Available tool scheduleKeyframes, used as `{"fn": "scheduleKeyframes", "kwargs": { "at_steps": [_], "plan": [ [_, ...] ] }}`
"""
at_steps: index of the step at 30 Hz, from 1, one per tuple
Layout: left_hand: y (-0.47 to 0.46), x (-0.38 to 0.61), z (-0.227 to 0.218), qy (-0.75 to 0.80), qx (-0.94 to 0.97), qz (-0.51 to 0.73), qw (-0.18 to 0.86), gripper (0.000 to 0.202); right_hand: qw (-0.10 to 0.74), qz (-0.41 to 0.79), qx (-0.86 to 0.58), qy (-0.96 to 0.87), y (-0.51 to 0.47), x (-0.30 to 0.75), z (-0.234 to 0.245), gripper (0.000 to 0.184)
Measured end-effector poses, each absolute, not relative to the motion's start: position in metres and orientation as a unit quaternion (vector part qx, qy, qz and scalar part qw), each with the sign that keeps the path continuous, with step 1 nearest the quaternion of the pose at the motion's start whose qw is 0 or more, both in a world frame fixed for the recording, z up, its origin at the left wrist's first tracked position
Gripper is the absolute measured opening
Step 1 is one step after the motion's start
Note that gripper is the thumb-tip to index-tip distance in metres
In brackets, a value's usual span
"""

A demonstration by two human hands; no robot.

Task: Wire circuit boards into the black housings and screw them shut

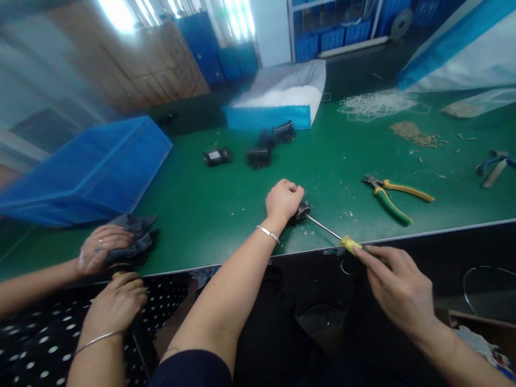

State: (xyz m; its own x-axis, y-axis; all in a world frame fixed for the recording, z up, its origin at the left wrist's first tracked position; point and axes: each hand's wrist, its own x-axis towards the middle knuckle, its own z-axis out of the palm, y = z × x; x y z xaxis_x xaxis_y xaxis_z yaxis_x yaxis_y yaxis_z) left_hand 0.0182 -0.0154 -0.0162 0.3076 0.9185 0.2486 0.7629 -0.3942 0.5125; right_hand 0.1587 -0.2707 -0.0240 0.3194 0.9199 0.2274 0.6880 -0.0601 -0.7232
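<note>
Gripping a small black part (302, 211) and screwdriver (336, 238), both hands (284, 199) (399, 289) work near the table edge (446, 229)

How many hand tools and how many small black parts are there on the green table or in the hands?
Screwdriver, in the right hand: 1
Pliers: 1
Blue-handled tool: 1
Small black parts: 4, one under the left hand, three loose
Total: 7

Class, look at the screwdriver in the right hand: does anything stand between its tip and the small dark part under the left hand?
Nothing visible: the screwdriver shaft runs clear over the table to the dark part.
</note>
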Motion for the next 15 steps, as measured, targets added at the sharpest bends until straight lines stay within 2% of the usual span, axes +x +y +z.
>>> {"fn": "scheduleKeyframes", "kwargs": {
  "at_steps": [2, 5, 8, 12, 14, 15],
  "plan": [
    [-0.016, 0.019, -0.017, 0.535, 0.792, 0.252, 0.153, 0.034, 0.325, 0.012, -0.720, -0.613, -0.270, 0.166, -0.029, 0.041],
    [-0.016, 0.020, -0.014, 0.553, 0.783, 0.244, 0.147, 0.045, 0.293, -0.053, -0.744, -0.599, -0.267, 0.184, -0.032, 0.045],
    [-0.013, 0.014, -0.004, 0.554, 0.791, 0.199, 0.168, 0.062, 0.366, 0.010, -0.771, -0.521, -0.260, 0.202, -0.032, 0.045],
    [-0.012, -0.008, 0.013, 0.458, 0.849, 0.069, 0.254, 0.066, 0.415, 0.178, -0.769, -0.452, -0.235, 0.204, -0.021, 0.046],
    [-0.013, -0.018, 0.018, 0.413, 0.874, 0.053, 0.250, 0.068, 0.421, 0.181, -0.739, -0.493, -0.213, 0.195, -0.014, 0.038],
    [-0.013, -0.022, 0.019, 0.399, 0.884, 0.060, 0.235, 0.061, 0.429, 0.164, -0.717, -0.525, -0.200, 0.190, -0.010, 0.035]
  ]
}}
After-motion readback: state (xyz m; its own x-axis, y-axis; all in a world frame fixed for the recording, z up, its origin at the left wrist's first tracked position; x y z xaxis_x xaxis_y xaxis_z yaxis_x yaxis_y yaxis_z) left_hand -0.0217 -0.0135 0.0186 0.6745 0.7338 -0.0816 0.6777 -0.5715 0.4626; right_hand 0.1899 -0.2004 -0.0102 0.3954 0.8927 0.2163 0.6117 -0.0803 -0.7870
